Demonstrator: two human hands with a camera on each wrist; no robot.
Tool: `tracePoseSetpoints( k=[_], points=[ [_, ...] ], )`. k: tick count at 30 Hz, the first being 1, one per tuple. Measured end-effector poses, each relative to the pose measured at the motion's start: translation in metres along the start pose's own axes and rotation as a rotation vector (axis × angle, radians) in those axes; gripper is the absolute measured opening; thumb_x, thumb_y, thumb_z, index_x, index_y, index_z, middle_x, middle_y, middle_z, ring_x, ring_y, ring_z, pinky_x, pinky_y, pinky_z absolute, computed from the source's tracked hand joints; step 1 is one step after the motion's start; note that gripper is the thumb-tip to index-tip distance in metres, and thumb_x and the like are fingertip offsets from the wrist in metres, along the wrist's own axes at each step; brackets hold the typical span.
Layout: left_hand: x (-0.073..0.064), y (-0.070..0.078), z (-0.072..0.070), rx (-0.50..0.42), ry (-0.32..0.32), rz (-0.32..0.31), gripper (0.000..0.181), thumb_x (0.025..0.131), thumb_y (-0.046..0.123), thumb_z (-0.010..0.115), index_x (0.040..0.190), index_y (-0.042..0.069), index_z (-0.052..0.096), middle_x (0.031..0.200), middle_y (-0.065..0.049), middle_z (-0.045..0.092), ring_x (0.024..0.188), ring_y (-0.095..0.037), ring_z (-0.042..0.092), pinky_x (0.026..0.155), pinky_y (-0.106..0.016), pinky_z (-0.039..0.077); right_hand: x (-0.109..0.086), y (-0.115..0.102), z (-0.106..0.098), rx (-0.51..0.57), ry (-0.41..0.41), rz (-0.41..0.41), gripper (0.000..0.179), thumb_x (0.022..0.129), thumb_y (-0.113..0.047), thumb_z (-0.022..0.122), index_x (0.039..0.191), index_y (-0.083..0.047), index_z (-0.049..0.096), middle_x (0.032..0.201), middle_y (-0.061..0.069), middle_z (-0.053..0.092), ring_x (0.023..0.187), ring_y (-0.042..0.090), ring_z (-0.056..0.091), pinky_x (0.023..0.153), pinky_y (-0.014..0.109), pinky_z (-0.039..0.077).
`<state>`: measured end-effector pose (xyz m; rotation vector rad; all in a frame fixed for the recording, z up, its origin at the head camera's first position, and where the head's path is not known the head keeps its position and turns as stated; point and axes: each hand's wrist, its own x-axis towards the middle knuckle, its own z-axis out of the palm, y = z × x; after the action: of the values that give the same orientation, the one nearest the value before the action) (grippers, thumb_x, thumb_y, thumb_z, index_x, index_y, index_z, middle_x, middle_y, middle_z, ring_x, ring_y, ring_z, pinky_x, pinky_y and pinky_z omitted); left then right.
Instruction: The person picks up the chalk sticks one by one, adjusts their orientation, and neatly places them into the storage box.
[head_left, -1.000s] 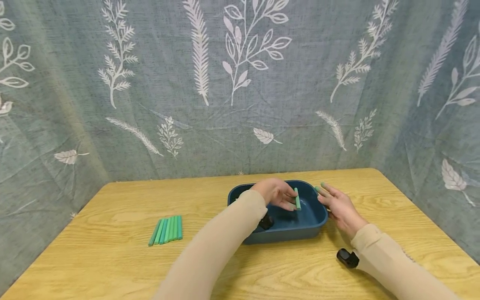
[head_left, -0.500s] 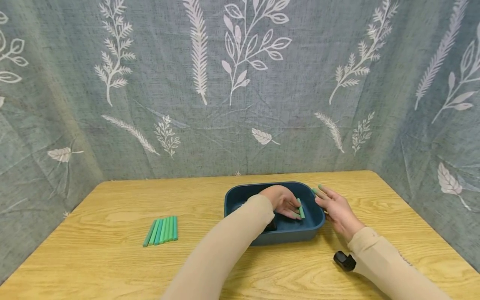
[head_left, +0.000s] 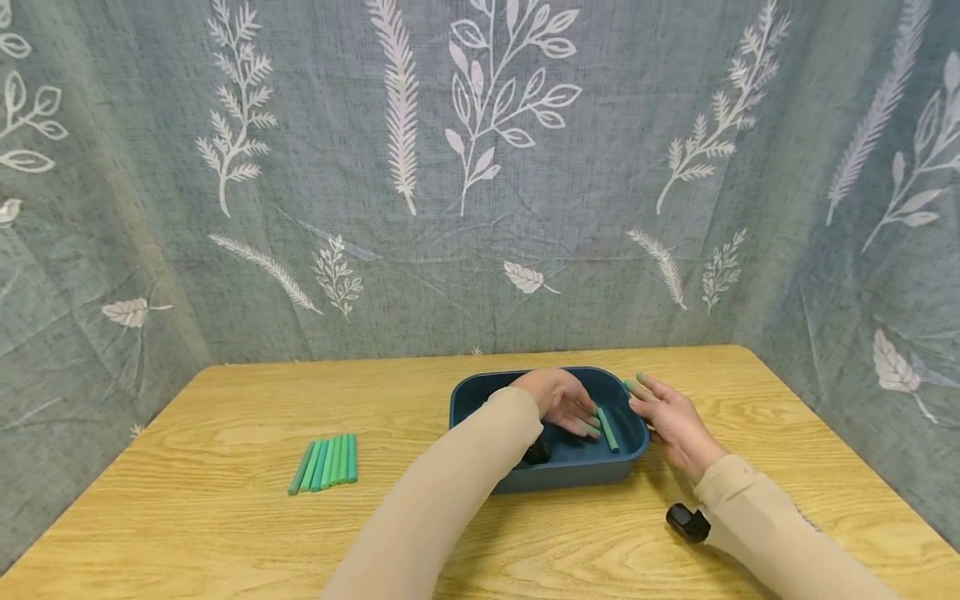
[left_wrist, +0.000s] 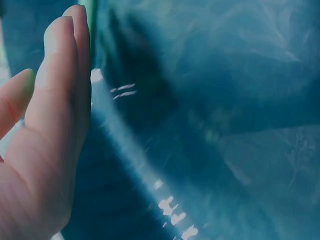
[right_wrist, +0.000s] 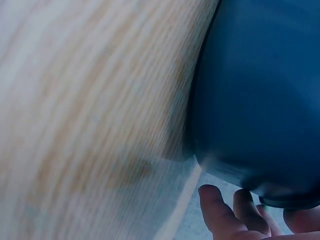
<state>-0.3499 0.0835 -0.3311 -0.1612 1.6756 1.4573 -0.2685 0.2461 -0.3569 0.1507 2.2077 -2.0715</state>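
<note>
The left hand (head_left: 567, 405) was held inside the bin (head_left: 562, 477), right of the centre of the frame, with its long fingers straight and laid together and the thumb seen apart from them in the left wrist view. Nothing was seen to be gripped by it.

A green stick (head_left: 608, 432) was found just to the right of its fingertips, near the bin's right end. The stick's long axis was set from upper left to lower right, across the line of the fingers, with its upper end nearest to them; whether it was touched there could not be told.

The left hand was thus placed nearer to the stick than the right hand (head_left: 675, 417), which was held beyond the bin's right end with its fingers parted. Whether the rim was touched by it could not be made out.

Farther out, other green sticks (head_left: 325, 463) were laid side by side on the tabletop (head_left: 187, 517), at the lower left of the frame, well apart from both hands.
</note>
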Motion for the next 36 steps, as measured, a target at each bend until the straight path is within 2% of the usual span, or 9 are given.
tracePoseSetpoints(
  k=[4,9,12,18,26,31,36],
  points=[
    [-0.014,0.004,-0.007,-0.014,-0.016,0.031,0.04,0.104,0.002,0.044,0.142,-0.007,0.042,0.141,-0.026,0.046,0.128,-0.037,0.048,0.107,-0.039,0.04,0.0,0.0,0.001,-0.011,0.007,-0.005,0.063,0.105,-0.008,0.042,0.157,-0.008,0.006,0.158,0.018,0.015,0.142,0.041,0.019,0.11,0.053,0.03],
    [-0.035,0.006,-0.018,-0.035,-0.039,0.077,0.041,0.104,0.003,0.042,0.145,-0.006,0.039,0.144,-0.025,0.042,0.131,-0.035,0.046,0.107,-0.037,0.039,0.0,0.001,0.0,-0.027,0.011,-0.006,0.062,0.105,-0.009,0.041,0.157,-0.008,0.006,0.158,0.017,0.015,0.142,0.04,0.02,0.101,0.044,0.038],
    [-0.048,0.005,-0.026,-0.05,-0.029,0.125,0.042,0.104,0.003,0.043,0.145,-0.005,0.039,0.144,-0.025,0.043,0.13,-0.037,0.047,0.106,-0.039,0.04,0.0,0.002,0.0,-0.026,0.008,-0.008,0.062,0.106,-0.01,0.041,0.157,-0.008,0.005,0.158,0.018,0.014,0.142,0.041,0.02,0.102,0.045,0.038],
    [-0.07,0.001,-0.04,-0.058,-0.029,0.183,0.044,0.105,0.008,0.043,0.147,-0.002,0.035,0.144,-0.023,0.044,0.132,-0.036,0.045,0.107,-0.038,0.039,0.0,0.001,0.0,-0.011,0.005,-0.005,0.062,0.106,-0.009,0.04,0.157,-0.008,0.005,0.159,0.019,0.012,0.143,0.041,0.018,0.11,0.054,0.029],
    [-0.091,-0.013,-0.051,-0.022,-0.04,0.226,0.042,0.106,0.009,0.042,0.146,-0.002,0.036,0.144,-0.023,0.044,0.131,-0.036,0.045,0.108,-0.038,0.039,-0.001,0.001,-0.001,-0.037,0.018,0.002,0.062,0.106,-0.011,0.04,0.157,-0.01,0.005,0.159,0.017,0.013,0.142,0.039,0.021,0.095,0.039,0.041],
    [-0.103,-0.024,-0.058,0.005,-0.037,0.267,0.044,0.106,0.01,0.043,0.147,-0.002,0.035,0.143,-0.024,0.044,0.13,-0.038,0.046,0.105,-0.038,0.043,-0.001,0.001,-0.002,-0.043,0.012,0.012,0.063,0.106,-0.012,0.04,0.157,-0.011,0.004,0.159,0.015,0.012,0.143,0.038,0.02,0.097,0.039,0.04],
    [-0.112,-0.035,-0.067,0.008,-0.031,0.283,0.045,0.106,0.011,0.042,0.149,0.0,0.032,0.145,-0.024,0.042,0.13,-0.037,0.047,0.095,-0.032,0.051,-0.002,0.001,0.0,-0.05,-0.001,0.017,0.063,0.106,-0.012,0.04,0.157,-0.011,0.003,0.159,0.015,0.011,0.144,0.038,0.019,0.097,0.038,0.041]
  ],
)
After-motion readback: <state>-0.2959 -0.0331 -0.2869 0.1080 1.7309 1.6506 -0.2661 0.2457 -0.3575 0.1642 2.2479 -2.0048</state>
